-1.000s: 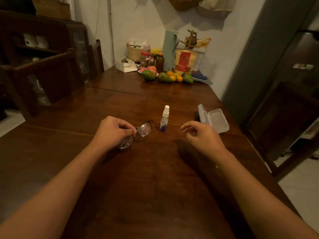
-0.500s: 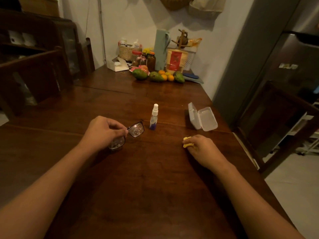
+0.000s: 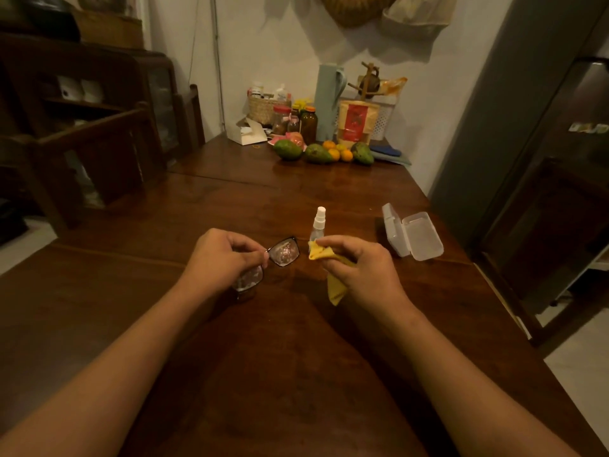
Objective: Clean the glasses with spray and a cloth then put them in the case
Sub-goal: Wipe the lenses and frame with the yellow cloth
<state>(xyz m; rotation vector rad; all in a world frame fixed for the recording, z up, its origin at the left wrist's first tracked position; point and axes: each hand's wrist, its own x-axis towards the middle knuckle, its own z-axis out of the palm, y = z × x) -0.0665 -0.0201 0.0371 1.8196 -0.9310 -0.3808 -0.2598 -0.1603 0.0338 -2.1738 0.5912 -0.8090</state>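
Black-framed glasses point(image 3: 283, 253) with wet, speckled lenses are held just above the wooden table point(image 3: 296, 374). My left hand point(image 3: 224, 258) pinches them at the bridge and covers part of the near lens. My right hand point(image 3: 359, 272) grips a yellow cloth point(image 3: 334, 285), bunched at the fingertips a little right of the far lens, with a corner hanging below. A small white spray bottle point(image 3: 319, 222) stands upright just behind the cloth. The clear glasses case point(image 3: 412, 235) lies open to the right.
Avocados and oranges point(image 3: 324, 153), jars, a basket, a green jug point(image 3: 329, 100) and a white box point(image 3: 247, 133) crowd the table's far end by the wall. A dark wooden chair point(image 3: 99, 153) stands left; the table's right edge runs beside a grey door.
My right hand picked the yellow cloth off the table near the case and brought it left and up beside the glasses. My left hand kept its hold on the glasses.
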